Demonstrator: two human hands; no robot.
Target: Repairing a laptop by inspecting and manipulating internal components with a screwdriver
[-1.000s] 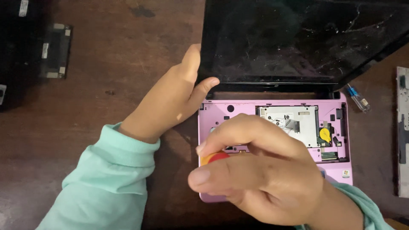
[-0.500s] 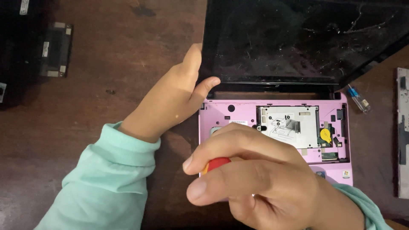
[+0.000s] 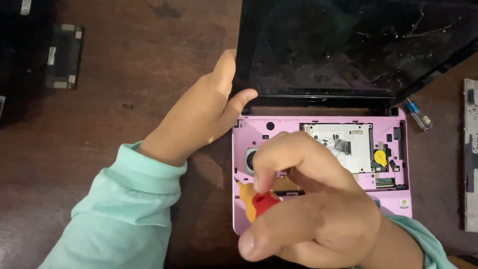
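Observation:
A small pink laptop [image 3: 249,209] lies open on a dark wooden table, its keyboard removed so a silver metal plate [image 3: 348,144] and a yellow coin cell [image 3: 380,158] show inside. Its black screen [image 3: 348,45] is tilted back. My left hand [image 3: 199,117] grips the lower left corner of the screen, thumb on the hinge edge. My right hand [image 3: 318,209] is closed around a screwdriver with a red and orange handle [image 3: 259,201], held over the laptop's front left area. The screwdriver's tip is hidden by my fingers.
A small blue-tipped clear screwdriver [image 3: 419,115] lies right of the hinge. A grey flat part [image 3: 470,154] sits at the right edge. A dark rectangular component [image 3: 62,57] lies at the far left of the table [image 3: 124,60].
My right hand has shifted slightly left and turned, so more of the red and orange handle shows. My left hand has stayed on the screen corner.

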